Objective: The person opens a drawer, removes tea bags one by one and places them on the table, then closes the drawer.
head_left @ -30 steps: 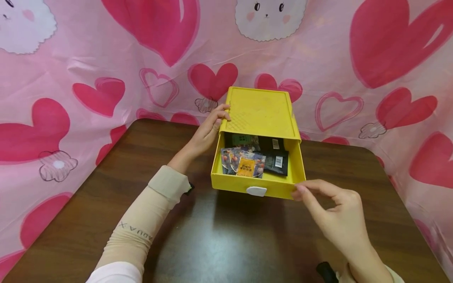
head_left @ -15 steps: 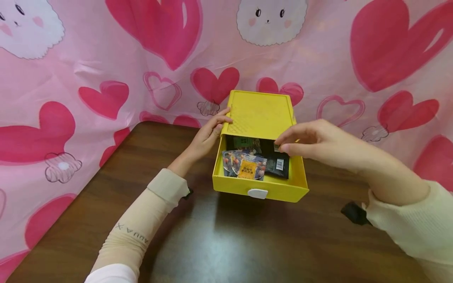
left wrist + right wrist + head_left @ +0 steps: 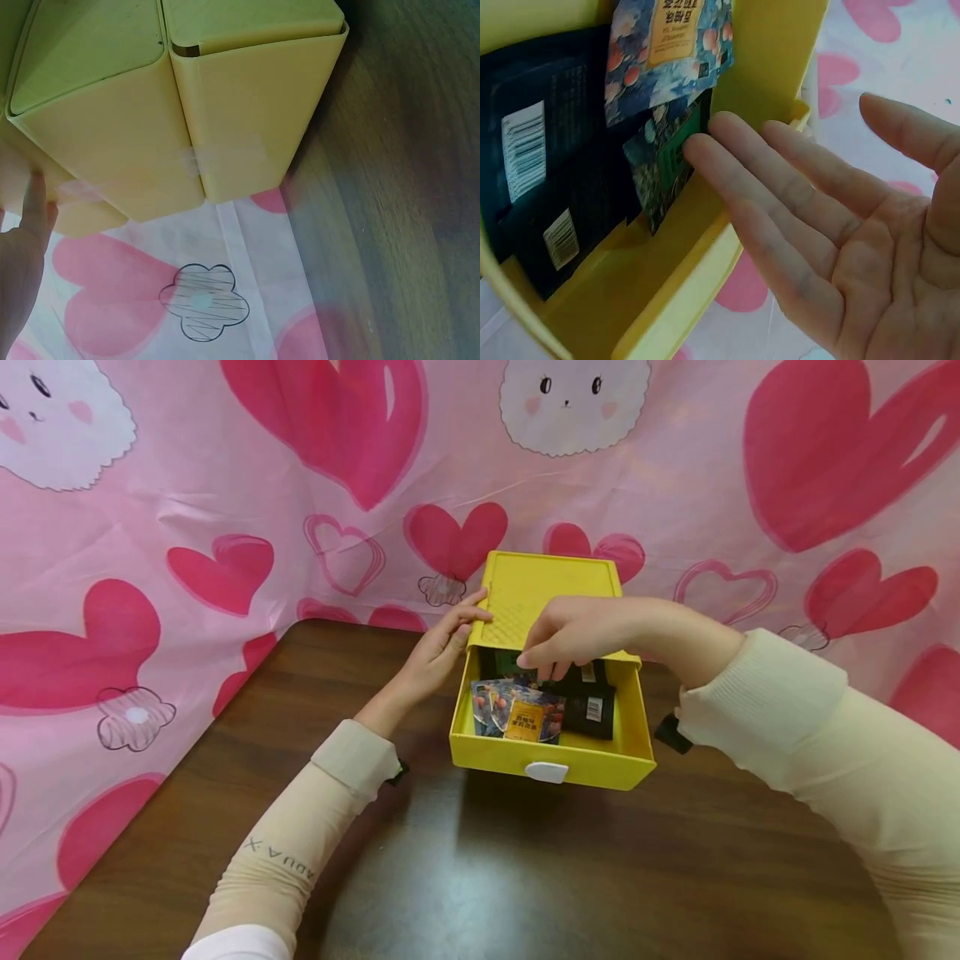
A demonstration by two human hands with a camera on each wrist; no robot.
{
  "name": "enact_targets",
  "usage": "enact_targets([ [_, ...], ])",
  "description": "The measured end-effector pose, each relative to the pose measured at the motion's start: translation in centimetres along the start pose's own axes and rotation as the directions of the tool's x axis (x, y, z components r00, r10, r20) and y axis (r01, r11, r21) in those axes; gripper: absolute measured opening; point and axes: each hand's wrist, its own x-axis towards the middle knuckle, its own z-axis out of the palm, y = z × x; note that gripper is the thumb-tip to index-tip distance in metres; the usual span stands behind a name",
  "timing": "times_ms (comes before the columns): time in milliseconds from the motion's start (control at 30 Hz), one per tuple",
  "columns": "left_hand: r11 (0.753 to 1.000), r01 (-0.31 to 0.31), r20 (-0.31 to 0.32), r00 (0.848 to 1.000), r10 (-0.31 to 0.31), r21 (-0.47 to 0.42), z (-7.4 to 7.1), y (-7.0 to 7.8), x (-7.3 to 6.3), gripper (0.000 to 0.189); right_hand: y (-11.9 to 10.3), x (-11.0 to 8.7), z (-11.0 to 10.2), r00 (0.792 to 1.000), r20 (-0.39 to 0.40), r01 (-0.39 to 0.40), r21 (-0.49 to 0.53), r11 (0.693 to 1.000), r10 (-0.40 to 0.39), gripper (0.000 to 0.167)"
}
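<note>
A yellow drawer box point(image 3: 558, 578) stands at the back of the table, its drawer point(image 3: 600, 769) pulled out toward me. Inside lie several blue patterned sachets point(image 3: 525, 721) with an orange label, some black sachets point(image 3: 592, 714) with barcodes, and a green-labelled sachet point(image 3: 664, 161). My left hand point(image 3: 438, 643) rests against the box's left side with fingers extended. In the left wrist view, its fingertips touch the yellow casing. My right hand point(image 3: 577, 631) reaches over the drawer opening. In the right wrist view, its straight fingertips are at the green-labelled sachet's edge; contact is unclear.
The drawer front carries a white pull tab point(image 3: 546, 772). Brown wooden table point(image 3: 450, 877) surrounds the box. Behind and beside it hangs a pink cloth point(image 3: 247, 460) printed with hearts. A neighbouring yellow compartment point(image 3: 255, 105) shows in the left wrist view.
My right hand has left the drawer's front right corner and moved up and left, over the sachets. My left hand stays on the box. The drawer remains pulled out.
</note>
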Motion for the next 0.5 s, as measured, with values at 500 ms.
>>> enact_targets([
  [500,0.999,-0.039,-0.013,0.999,0.039,-0.002,0.0,-0.1,0.0,0.026,-1.3,2.6,1.9,0.992,0.128,0.047,-0.208,0.977,-0.021,0.025],
])
